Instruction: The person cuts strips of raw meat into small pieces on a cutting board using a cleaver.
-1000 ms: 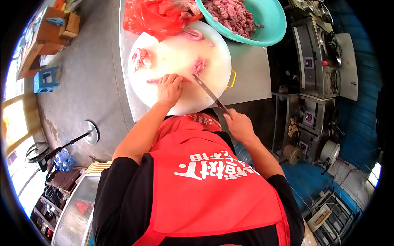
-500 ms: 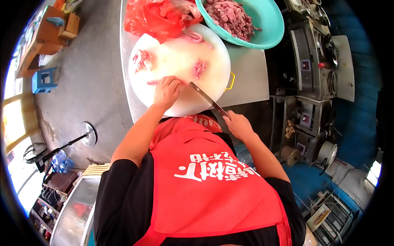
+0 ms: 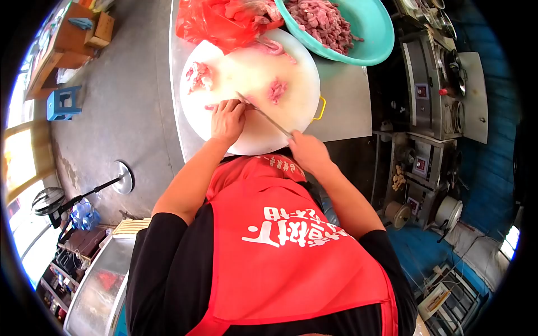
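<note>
On the round white cutting board (image 3: 300, 67), my left hand (image 3: 228, 121) holds down a strip of raw meat (image 3: 209, 107) with bent fingers, which cover most of it. My right hand (image 3: 309, 150) is closed round the handle of a knife (image 3: 270, 119). The blade slants up and left across the board, close beside my left fingertips, and looks thin, nearly edge-on. Right of the blade's tip lies a small pile of cut meat (image 3: 277, 90). Fatty meat scraps (image 3: 199, 77) sit at the board's left, and a longer meat piece (image 3: 272, 46) lies near its far edge.
A red plastic bag (image 3: 216, 22) with meat rests behind the board, overlapping its edge. At the back right stands a turquoise basin (image 3: 372, 33) with many meat pieces. A yellow handle (image 3: 321, 108) sticks out from the board's right. Stoves (image 3: 423, 89) line the right side.
My right hand has moved left and slightly up, bringing the knife to my left fingertips. The blade has turned more edge-on. My left hand stays on the meat strip.
</note>
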Tool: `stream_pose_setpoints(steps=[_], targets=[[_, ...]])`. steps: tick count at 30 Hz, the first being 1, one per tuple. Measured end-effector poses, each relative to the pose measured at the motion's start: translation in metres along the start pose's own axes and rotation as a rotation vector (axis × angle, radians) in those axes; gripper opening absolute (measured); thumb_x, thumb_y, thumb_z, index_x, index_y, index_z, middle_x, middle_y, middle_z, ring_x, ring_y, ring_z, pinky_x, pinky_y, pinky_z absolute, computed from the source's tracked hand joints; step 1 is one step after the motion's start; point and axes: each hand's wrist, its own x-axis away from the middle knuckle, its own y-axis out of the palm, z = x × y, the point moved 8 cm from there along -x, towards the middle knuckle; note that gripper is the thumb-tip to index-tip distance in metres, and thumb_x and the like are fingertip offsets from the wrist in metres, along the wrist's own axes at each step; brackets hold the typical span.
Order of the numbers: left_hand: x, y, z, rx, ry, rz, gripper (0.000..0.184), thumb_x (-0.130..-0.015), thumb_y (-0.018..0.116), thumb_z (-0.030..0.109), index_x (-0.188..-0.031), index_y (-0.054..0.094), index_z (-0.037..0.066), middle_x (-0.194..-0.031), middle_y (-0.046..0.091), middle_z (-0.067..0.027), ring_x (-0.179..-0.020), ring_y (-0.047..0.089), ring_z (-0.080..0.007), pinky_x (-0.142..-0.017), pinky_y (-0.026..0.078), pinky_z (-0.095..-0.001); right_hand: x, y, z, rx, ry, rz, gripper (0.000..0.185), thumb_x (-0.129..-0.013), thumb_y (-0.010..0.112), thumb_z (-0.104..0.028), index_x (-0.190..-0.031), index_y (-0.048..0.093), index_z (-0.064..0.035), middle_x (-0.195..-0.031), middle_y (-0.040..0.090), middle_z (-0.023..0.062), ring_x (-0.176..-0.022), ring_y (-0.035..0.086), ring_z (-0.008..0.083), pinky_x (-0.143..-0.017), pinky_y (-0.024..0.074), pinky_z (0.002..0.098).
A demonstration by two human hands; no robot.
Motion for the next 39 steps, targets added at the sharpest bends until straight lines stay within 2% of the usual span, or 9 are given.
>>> stream_pose_setpoints(steps=[3, 6, 15, 23, 25, 27, 29, 35, 39], targets=[[0.0, -0.004, -0.006, 0.09, -0.041, 0.003, 0.015, -0.087, 0.071, 0.008, -0.102, 0.073, 0.01, -0.11, 0.069, -0.0061, -0.109, 0.064, -0.0309, -0.095, 0.052, -0.0459, 0.048, -0.003, 0.056, 0.012, 0.104, -0.054, 0.029, -0.109, 0.056, -0.034, -0.119, 0.063, -0.0068, -0.092, 0.075, 0.0259, -0.089, 0.072, 0.0492, -0.079, 0.0562, 0.0605], [0.012, -0.003, -0.013, 0.122, -0.093, -0.002, 0.014, -0.087, 0.071, 0.008, -0.101, 0.072, 0.009, -0.108, 0.069, -0.0079, -0.109, 0.064, -0.0321, -0.097, 0.051, -0.0467, 0.067, -0.02, 0.066, -0.072, 0.153, -0.138, 0.029, -0.109, 0.057, -0.033, -0.117, 0.064, -0.007, -0.092, 0.075, 0.0243, -0.09, 0.072, 0.0494, -0.081, 0.0557, 0.0613], [0.006, -0.003, -0.011, -0.031, -0.054, 0.053, 0.014, -0.084, 0.071, 0.008, -0.098, 0.072, 0.011, -0.108, 0.069, -0.0057, -0.109, 0.064, -0.0303, -0.095, 0.051, -0.0457, -0.017, -0.003, -0.04, 0.07, -0.09, 0.036, 0.025, -0.108, 0.057, -0.029, -0.114, 0.062, -0.0053, -0.088, 0.074, 0.0225, -0.083, 0.073, 0.0457, -0.075, 0.057, 0.0578], [0.01, -0.008, -0.025, 0.102, -0.098, 0.019, 0.016, -0.086, 0.071, 0.008, -0.102, 0.074, 0.011, -0.108, 0.07, -0.0061, -0.111, 0.064, -0.031, -0.098, 0.051, -0.0471, 0.034, -0.004, 0.042, 0.084, 0.018, -0.068, 0.031, -0.109, 0.056, -0.034, -0.114, 0.062, -0.0045, -0.09, 0.074, 0.026, -0.088, 0.072, 0.0484, -0.079, 0.0565, 0.0596], [0.014, -0.01, -0.03, 0.192, -0.123, 0.02, 0.014, -0.087, 0.071, 0.008, -0.101, 0.073, 0.011, -0.106, 0.07, -0.0055, -0.11, 0.064, -0.0313, -0.098, 0.051, -0.0469, 0.046, -0.012, 0.05, -0.027, 0.118, -0.17, 0.033, -0.108, 0.058, -0.037, -0.116, 0.064, -0.005, -0.092, 0.075, 0.027, -0.091, 0.071, 0.05, -0.081, 0.0559, 0.0609], [0.012, -0.016, -0.032, 0.111, -0.127, 0.036, 0.015, -0.086, 0.071, 0.008, -0.101, 0.073, 0.011, -0.106, 0.069, -0.0054, -0.109, 0.064, -0.0311, -0.099, 0.05, -0.0466, 0.04, -0.019, 0.038, -0.064, 0.098, -0.148, 0.035, -0.108, 0.059, -0.038, -0.119, 0.064, -0.0054, -0.092, 0.074, 0.0273, -0.09, 0.071, 0.0512, -0.082, 0.0553, 0.0615], [0.014, -0.019, -0.031, 0.031, -0.131, 0.045, 0.015, -0.086, 0.071, 0.008, -0.1, 0.073, 0.011, -0.105, 0.069, -0.0053, -0.109, 0.064, -0.031, -0.099, 0.05, -0.0463, 0.027, -0.026, 0.009, 0.017, 0.018, -0.005, 0.032, -0.108, 0.057, -0.035, -0.116, 0.063, -0.0046, -0.09, 0.075, 0.0255, -0.088, 0.071, 0.0501, -0.08, 0.0556, 0.0609], [0.011, -0.018, -0.025, -0.021, -0.064, 0.054, 0.017, -0.083, 0.072, 0.007, -0.1, 0.073, 0.012, -0.106, 0.07, -0.0041, -0.109, 0.064, -0.0308, -0.1, 0.05, -0.0454, -0.027, -0.001, -0.052, 0.016, -0.111, -0.008, 0.027, -0.109, 0.056, -0.031, -0.112, 0.06, -0.0048, -0.086, 0.072, 0.0257, -0.085, 0.07, 0.0493, -0.078, 0.0546, 0.0605], [0.017, -0.015, -0.034, 0.021, -0.078, 0.062, 0.018, -0.083, 0.073, 0.008, -0.1, 0.075, 0.013, -0.109, 0.071, -0.0035, -0.111, 0.064, -0.0314, -0.101, 0.051, -0.0461, -0.018, 0.01, -0.025, 0.049, -0.084, -0.038, 0.03, -0.11, 0.053, -0.033, -0.113, 0.062, -0.0051, -0.089, 0.074, 0.0265, -0.088, 0.072, 0.0484, -0.081, 0.0561, 0.0604]])
